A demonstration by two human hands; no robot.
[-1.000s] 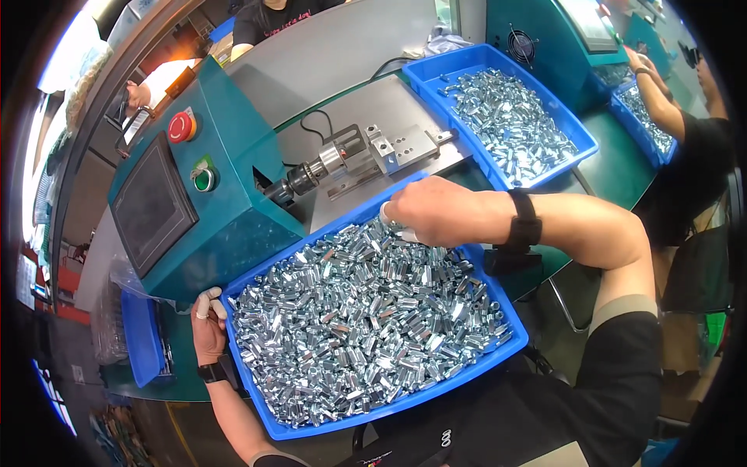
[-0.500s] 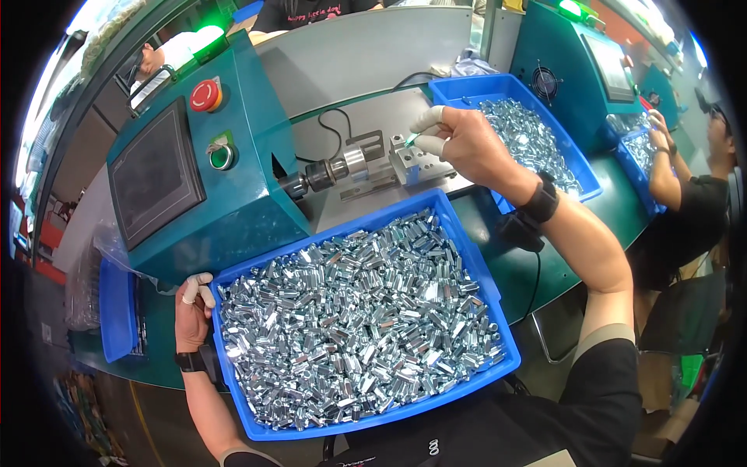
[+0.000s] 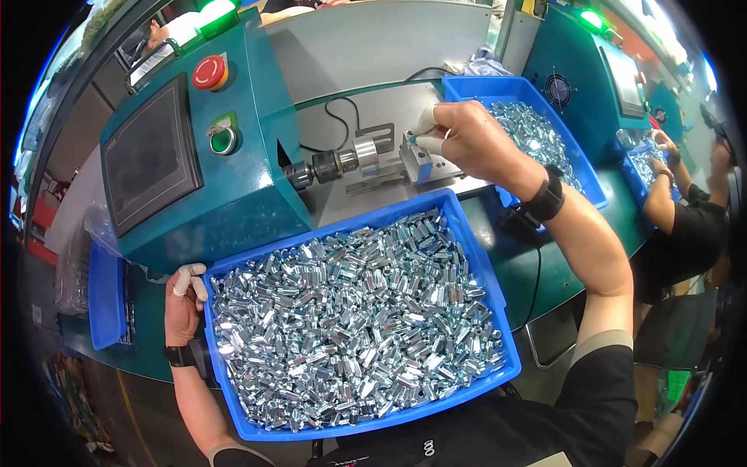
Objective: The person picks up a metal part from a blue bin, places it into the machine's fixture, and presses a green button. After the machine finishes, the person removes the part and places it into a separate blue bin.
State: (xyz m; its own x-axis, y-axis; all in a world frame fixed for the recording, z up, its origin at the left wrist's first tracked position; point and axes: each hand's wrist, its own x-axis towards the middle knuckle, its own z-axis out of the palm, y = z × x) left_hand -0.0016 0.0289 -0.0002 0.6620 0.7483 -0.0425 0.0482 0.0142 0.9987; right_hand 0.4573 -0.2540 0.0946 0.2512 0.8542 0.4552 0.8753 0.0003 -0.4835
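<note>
My right hand (image 3: 486, 144), with white finger cots on thumb and forefinger, pinches a small shiny metal piece (image 3: 412, 139), mostly hidden by the fingertips. It holds the piece at the top of a metal fixture block (image 3: 419, 165), facing the machine's chuck (image 3: 331, 166). At the left rim of a large blue bin (image 3: 471, 233) is my left hand (image 3: 184, 305). Its cot-covered fingers are bent and apart, with nothing visible between them. Elongated hexagonal metal pieces (image 3: 350, 319), like long coupling nuts, heap the bin.
The green machine (image 3: 257, 148) carries a dark screen (image 3: 149, 159), a red stop button (image 3: 210, 73) and a green button (image 3: 223, 140). Behind my right hand stands another blue bin (image 3: 589, 183) of metal pieces. A co-worker (image 3: 685, 226) sits at a second machine (image 3: 580, 66) on the right.
The view has shifted slightly. My right fingertips sit closer against the fixture block, with less of the metal piece showing. My left hand stays beside the large bin's rim.
</note>
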